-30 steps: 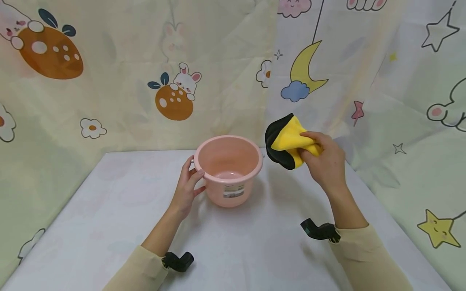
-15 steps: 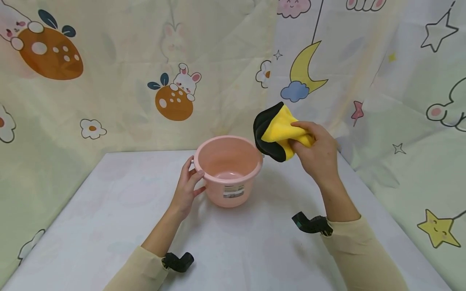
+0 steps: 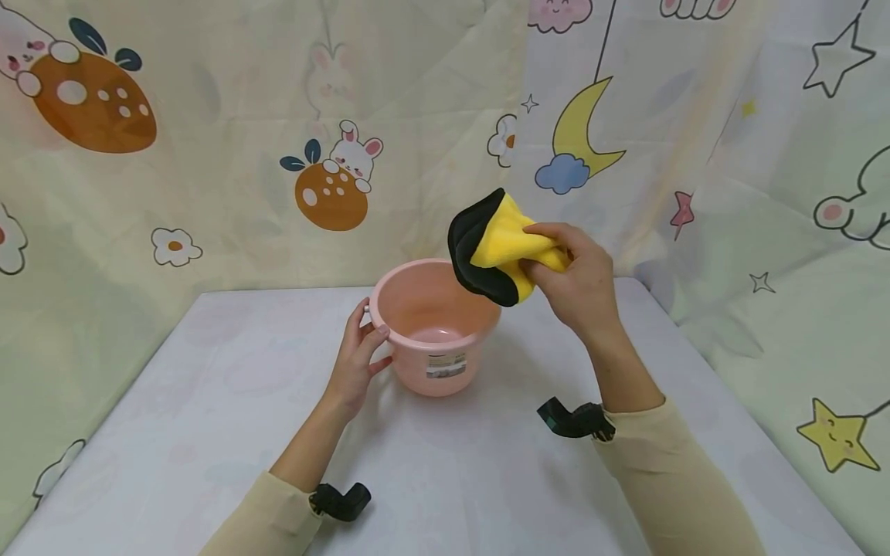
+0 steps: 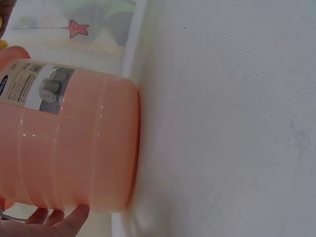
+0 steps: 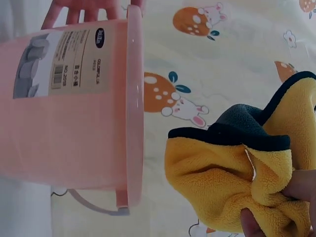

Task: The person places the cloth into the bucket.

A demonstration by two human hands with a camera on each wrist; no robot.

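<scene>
A pink plastic bucket point(image 3: 438, 374) with a printed label stands upright on the table. My left hand point(image 3: 353, 359) holds its left side near the rim; those fingers show at the lower edge in the left wrist view. My right hand point(image 3: 575, 282) pinches a plush cleaning cloth point(image 3: 511, 243), yellow on one side and dark grey on the other. The cloth hangs bunched above the bucket's right rim and hides part of it in the head view. In the right wrist view the cloth point(image 5: 212, 168) is apart from the bucket rim point(image 5: 134, 108).
A white covered table point(image 3: 257, 386) lies under the bucket. Behind it hangs a printed curtain point(image 3: 431, 193) with rabbits, flowers and a moon. The bucket's thin handle point(image 5: 96, 205) hangs along its side in the right wrist view. Both wrists wear black cameras point(image 3: 575, 419).
My right hand has carried the cloth left and slightly up, from beside the bucket to over its right rim. The left hand and the bucket have stayed put.
</scene>
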